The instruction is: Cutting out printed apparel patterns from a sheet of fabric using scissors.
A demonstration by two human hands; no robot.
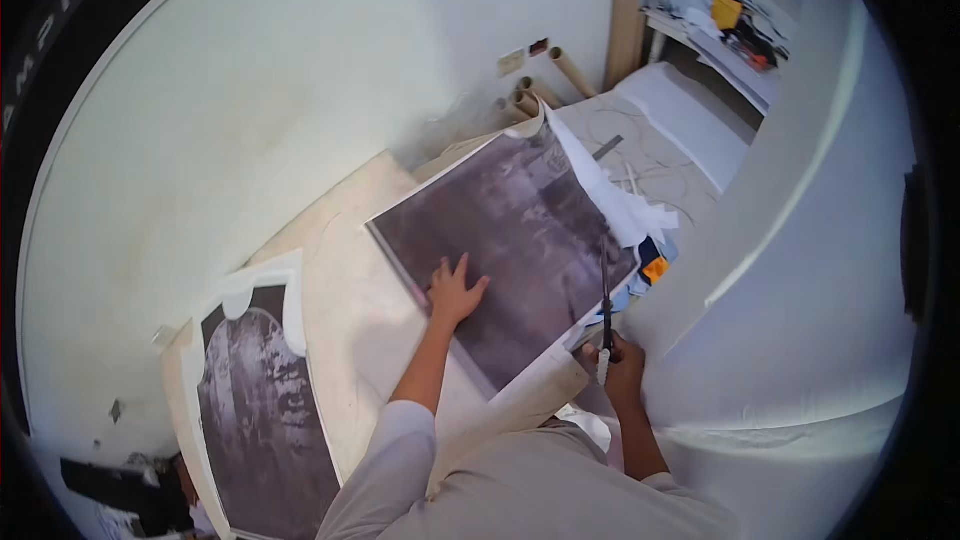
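A large printed sheet [510,230], dark purple-brown with pale blotches and white margins, lies across the table. My left hand [455,292] rests on it near its left edge, fingers spread and nothing held. At the sheet's right side, my right hand [627,365] grips a pair of scissors [606,300] with long dark blades pointing away from me over the right part of the sheet. Whether the blades touch the sheet, I cannot tell. To the left lies a shirt-shaped printed piece [265,400] with a curved neckline and white borders.
Both prints lie on a pale table [345,310] against the wall. Several cardboard tubes [625,35] stand or lean at the back. Loose scraps with orange and blue [655,268] sit by the sheet's right corner. A white shelf [720,55] with a cluttered pile stands far right, beyond a white wall [800,270].
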